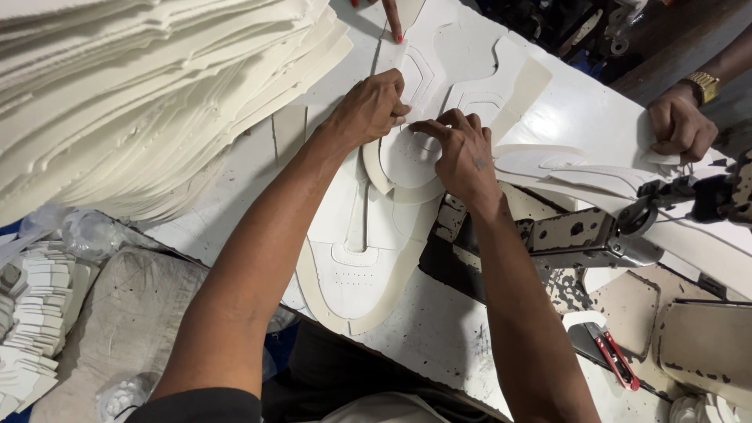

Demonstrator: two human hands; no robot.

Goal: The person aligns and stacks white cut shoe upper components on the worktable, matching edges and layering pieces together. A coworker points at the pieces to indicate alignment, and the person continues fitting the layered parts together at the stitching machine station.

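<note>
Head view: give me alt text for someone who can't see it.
Left hand and right hand together pinch a white shoe-upper piece on a white worktable, beside a tall stack of cut white pieces. A sewing machine arm and red thread snips lie right.

We see shoe piece (407, 157) under left hand (368, 108) and right hand (464, 155) – white, dotted with tiny punched holes. Bigger shoe upper (356, 266) – white centre, cream border, same pinhole pattern at toe. Stack of sheets (141, 94) off-white throughout. Table (439, 329) white, speckled black near edge. Machine arm (580, 235) grey-cream, chipped, black blotches. Snips (615, 356) red-handled on black. We note gold watch (705, 84) on another person's wrist, red nail on finger (394, 19) at top.
</note>
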